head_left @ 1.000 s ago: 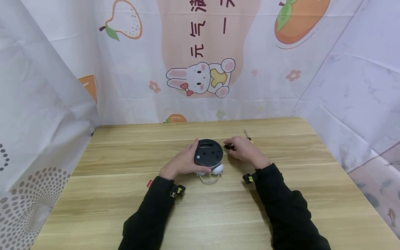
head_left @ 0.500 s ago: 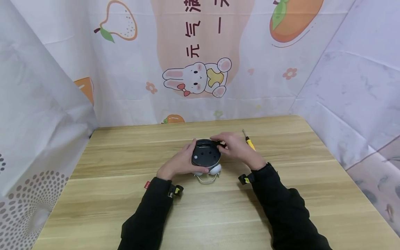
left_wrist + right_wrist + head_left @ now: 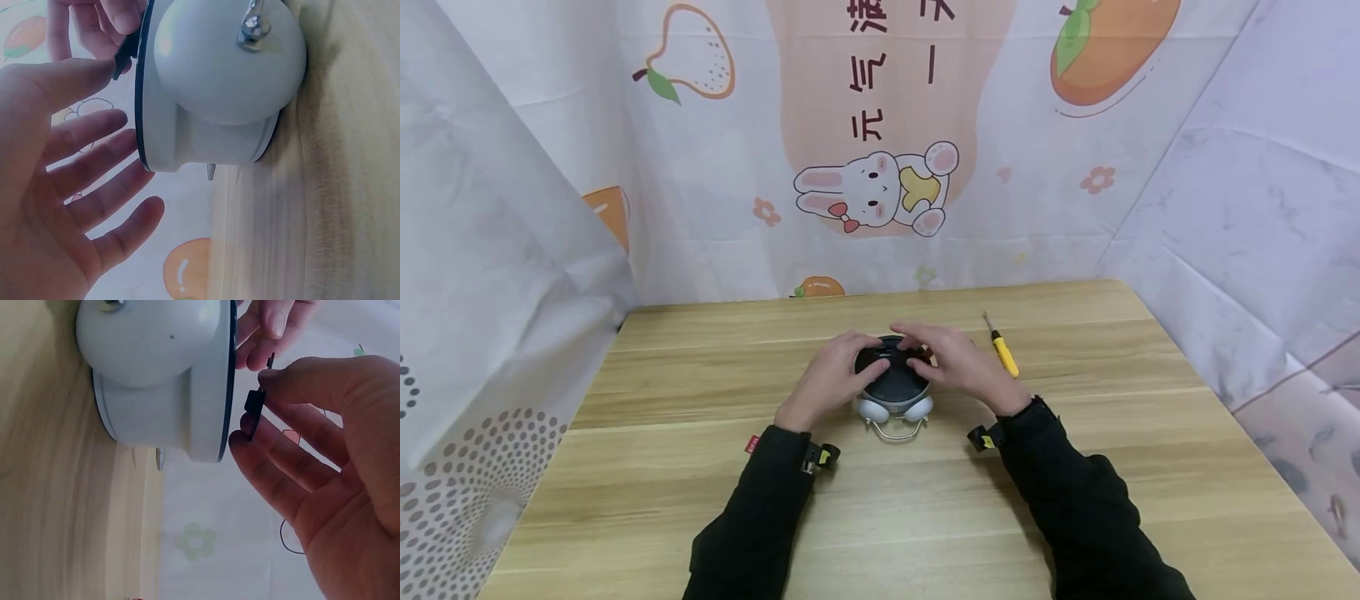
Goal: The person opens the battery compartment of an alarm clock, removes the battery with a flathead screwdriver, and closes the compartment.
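backdrop cloth — Chinese characters 元气 readable | upper characters cut off — unreadable

White alarm clock face-down on your wooden table, your right hand pinching a small black cover beside its black back, your left hand's fingers above.
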A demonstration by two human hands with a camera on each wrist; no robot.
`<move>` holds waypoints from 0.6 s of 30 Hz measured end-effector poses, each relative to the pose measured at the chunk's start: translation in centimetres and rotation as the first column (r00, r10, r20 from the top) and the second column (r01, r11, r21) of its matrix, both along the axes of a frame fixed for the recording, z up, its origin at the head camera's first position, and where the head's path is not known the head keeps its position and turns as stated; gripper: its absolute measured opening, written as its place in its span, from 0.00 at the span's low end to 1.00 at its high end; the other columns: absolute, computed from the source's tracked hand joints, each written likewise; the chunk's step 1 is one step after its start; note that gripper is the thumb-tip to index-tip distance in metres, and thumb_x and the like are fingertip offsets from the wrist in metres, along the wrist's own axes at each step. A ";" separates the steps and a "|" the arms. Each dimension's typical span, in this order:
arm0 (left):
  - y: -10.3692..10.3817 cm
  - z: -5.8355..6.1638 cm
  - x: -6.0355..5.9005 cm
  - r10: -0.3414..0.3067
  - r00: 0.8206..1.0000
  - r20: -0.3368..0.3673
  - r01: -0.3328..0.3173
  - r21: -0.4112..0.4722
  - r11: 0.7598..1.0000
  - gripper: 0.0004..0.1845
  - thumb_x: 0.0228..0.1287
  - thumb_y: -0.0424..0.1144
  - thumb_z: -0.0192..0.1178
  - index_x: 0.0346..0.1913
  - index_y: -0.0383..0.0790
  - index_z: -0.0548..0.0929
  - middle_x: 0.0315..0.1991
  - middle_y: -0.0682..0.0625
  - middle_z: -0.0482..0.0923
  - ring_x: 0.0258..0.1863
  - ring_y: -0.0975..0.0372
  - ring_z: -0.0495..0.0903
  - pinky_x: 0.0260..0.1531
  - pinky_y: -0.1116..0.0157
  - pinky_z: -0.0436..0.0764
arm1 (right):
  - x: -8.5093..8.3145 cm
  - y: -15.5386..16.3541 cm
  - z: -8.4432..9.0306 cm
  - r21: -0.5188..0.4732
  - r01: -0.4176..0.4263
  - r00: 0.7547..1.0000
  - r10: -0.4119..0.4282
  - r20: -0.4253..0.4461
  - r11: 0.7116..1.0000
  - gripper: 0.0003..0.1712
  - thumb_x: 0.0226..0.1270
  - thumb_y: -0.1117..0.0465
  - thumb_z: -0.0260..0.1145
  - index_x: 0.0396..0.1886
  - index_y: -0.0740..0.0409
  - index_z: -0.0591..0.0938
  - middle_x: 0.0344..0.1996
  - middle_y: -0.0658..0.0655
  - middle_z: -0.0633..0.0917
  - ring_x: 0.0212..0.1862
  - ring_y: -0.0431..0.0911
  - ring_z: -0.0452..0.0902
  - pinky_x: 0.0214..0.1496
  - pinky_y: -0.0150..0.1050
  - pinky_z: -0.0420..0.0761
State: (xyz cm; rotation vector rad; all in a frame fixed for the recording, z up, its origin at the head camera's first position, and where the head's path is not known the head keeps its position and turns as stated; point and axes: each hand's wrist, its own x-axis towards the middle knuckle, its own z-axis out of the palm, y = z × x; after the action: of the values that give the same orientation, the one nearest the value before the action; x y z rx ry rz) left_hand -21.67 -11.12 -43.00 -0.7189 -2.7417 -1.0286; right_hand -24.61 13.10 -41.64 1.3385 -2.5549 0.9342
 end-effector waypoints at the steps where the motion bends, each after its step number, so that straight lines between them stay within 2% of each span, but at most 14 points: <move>1: 0.0 0.0 0.0 -0.002 1.000 -0.005 0.002 -0.001 1.000 0.22 0.72 0.49 0.63 0.59 0.38 0.84 0.54 0.46 0.82 0.56 0.55 0.79 0.56 0.56 0.77 | 0.1 -0.1 0.0 0.007 -0.002 1.000 0.002 -0.005 1.000 0.34 0.67 0.70 0.69 0.72 0.62 0.72 0.48 0.55 0.87 0.46 0.45 0.83 0.40 0.44 0.82; 7: 0.0 -0.2 -0.2 -0.023 0.999 -0.022 0.023 -0.017 1.000 0.19 0.72 0.48 0.64 0.56 0.39 0.86 0.55 0.46 0.82 0.58 0.55 0.79 0.59 0.56 0.75 | 0.2 -0.4 0.0 0.016 -0.024 0.999 0.024 0.024 1.000 0.34 0.69 0.68 0.69 0.73 0.61 0.71 0.49 0.54 0.87 0.51 0.44 0.83 0.47 0.41 0.82; 10: 0.0 -0.2 -0.2 -0.035 0.999 -0.021 0.035 -0.020 0.999 0.18 0.71 0.48 0.64 0.55 0.40 0.86 0.54 0.46 0.83 0.58 0.55 0.78 0.59 0.56 0.75 | 0.2 -0.5 -0.1 0.007 -0.035 0.998 0.034 0.051 0.999 0.34 0.69 0.69 0.69 0.73 0.63 0.70 0.49 0.54 0.87 0.50 0.45 0.83 0.47 0.41 0.83; 18: -0.1 0.0 0.0 -0.054 0.998 -0.027 0.053 -0.021 0.998 0.14 0.72 0.47 0.64 0.51 0.43 0.88 0.53 0.48 0.84 0.57 0.54 0.78 0.58 0.55 0.75 | 0.2 -0.4 -0.4 -0.018 -0.055 0.995 0.057 0.078 0.998 0.43 0.69 0.71 0.68 0.79 0.66 0.58 0.50 0.57 0.87 0.49 0.47 0.84 0.49 0.41 0.83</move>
State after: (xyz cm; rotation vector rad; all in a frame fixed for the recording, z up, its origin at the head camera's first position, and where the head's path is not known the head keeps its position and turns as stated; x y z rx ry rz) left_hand -21.72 -11.26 -43.01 -0.8076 -2.7275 -0.9952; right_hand -24.41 12.67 -42.00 1.4032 -2.5736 1.0346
